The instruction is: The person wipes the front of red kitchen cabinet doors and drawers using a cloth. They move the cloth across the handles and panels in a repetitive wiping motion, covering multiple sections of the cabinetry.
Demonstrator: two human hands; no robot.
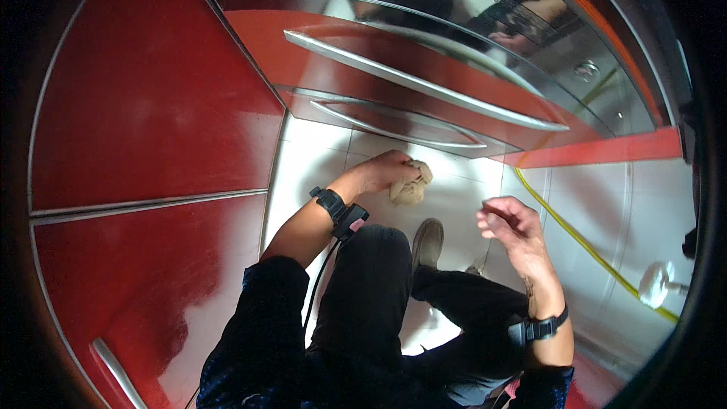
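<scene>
My left hand [385, 172] is closed on a crumpled beige cloth [410, 188], which hangs from my fingers over the white tiled floor, in front of the lower drawer of a red and black stove. My right hand [513, 225] is raised to the right, apart from the cloth. Its fingers are loosely curled with a gap to the thumb, and nothing shows in it. Both wrists wear black straps; the left one carries a small black box with a cable.
Ahead stands the stove [333, 11] with a long silver handle [424, 79]. A glossy red cabinet [151, 98] closes off the left side. On the right a yellow hose [579, 238] runs past a white knob-like fitting [657, 285]. My knees and a shoe [429, 242] are below my hands.
</scene>
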